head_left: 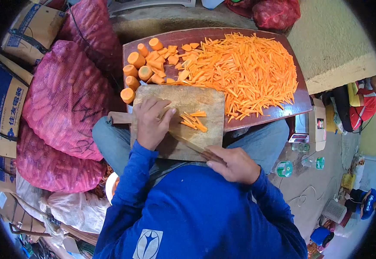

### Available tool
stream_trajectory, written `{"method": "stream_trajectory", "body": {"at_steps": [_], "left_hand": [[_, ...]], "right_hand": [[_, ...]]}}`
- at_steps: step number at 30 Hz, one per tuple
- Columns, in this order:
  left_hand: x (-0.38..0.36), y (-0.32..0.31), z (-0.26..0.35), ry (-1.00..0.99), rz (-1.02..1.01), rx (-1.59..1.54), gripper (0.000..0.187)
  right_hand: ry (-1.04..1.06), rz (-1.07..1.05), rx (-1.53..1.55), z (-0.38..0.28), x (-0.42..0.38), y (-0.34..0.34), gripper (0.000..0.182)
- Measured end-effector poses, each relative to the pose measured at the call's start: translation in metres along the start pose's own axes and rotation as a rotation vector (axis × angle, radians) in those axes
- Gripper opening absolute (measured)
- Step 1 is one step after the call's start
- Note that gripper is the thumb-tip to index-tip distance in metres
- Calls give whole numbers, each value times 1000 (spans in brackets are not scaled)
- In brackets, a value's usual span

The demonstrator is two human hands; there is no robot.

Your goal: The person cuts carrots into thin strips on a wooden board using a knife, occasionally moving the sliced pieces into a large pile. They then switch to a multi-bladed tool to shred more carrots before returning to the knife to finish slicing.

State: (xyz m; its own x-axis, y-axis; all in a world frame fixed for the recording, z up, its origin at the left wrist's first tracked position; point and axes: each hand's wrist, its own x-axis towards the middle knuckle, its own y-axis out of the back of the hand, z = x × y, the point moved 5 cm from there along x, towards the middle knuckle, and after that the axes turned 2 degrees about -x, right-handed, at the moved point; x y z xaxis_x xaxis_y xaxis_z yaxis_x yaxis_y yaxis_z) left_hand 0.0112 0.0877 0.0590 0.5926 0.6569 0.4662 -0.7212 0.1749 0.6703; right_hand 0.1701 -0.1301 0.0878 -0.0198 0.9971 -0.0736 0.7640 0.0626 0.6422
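Far left we've got cardboard boxes, and right beside them bulging red mesh sacks packed with carrots. Now the worktop: carrot chunks crowd its left end, just beyond the chopping board, which overlaps the near edge, its stubby handle pointing left. Here's the left hand, on the board's left part, fingers bent, thumb apart; we can't tell whether its grip pinches anything underneath. Next to it, a few carrot sticks lie loose mid-board. Below them we see the knife, low across the board, its long axis slanting: blade up-left toward the left hand, handle down-right. And the right hand, at the near right corner, has its grip wrapped around that handle. Further right, a great heap of carrot strips covers the worktop, crowding the board's far right corner. Past the knee, we spot green-labelled bottles on the floor, near a carton.
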Motion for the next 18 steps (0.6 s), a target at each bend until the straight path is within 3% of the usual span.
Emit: {"method": "stream_trajectory", "body": {"at_steps": [4, 8, 14, 18], "left_hand": [[-14, 4, -18, 135, -2, -107, 22], [-19, 5, -19, 224, -26, -203, 22], [0, 3, -9, 102, -50, -94, 26], [26, -2, -17, 28, -35, -12, 29]], "right_hand": [[-59, 6, 45, 35, 26, 26, 31], [-94, 285, -87, 76, 60, 74, 31], [-134, 552, -87, 56, 60, 118, 33], [-58, 579, -80, 41, 37, 91, 32]]}}
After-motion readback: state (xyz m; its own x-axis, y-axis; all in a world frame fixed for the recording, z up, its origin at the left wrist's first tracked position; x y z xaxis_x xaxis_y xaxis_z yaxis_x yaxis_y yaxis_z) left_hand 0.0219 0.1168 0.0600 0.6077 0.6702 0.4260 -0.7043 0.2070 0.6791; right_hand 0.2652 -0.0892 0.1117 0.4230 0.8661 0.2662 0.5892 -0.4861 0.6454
